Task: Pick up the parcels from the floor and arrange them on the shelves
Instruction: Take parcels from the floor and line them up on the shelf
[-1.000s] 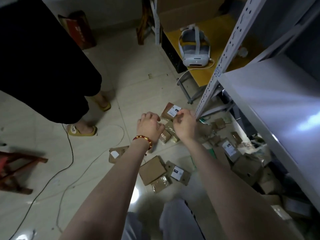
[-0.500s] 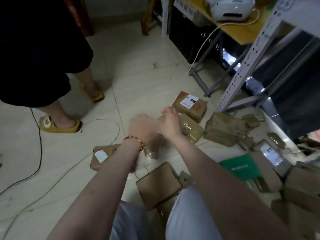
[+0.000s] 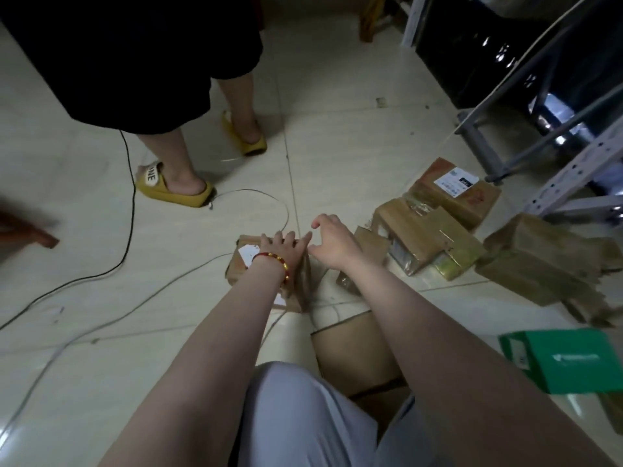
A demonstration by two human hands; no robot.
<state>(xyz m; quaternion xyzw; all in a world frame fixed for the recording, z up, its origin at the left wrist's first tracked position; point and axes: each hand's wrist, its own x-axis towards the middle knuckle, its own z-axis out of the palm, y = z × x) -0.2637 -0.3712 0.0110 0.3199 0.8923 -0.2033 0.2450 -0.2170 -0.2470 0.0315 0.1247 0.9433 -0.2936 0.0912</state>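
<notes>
Evidently little is done: many parcels (image 3: 428, 237) lie on the floor (image 3: 337, 129); the left hand (image 3: 281, 247) rests flat on the nearest parcel (image 3: 241, 264), the right hand (image 3: 333, 247) hovers loose, empty

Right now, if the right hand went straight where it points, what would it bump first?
Likely the thin cable loop on the floor just beyond the right hand, though its height is unclear.

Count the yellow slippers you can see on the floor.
2. The near slipper, with lettering on its strap, stands left beside the black cable; the far slipper stands behind it, further right. Both are on a standing person's feet. None seems hidden.
</notes>
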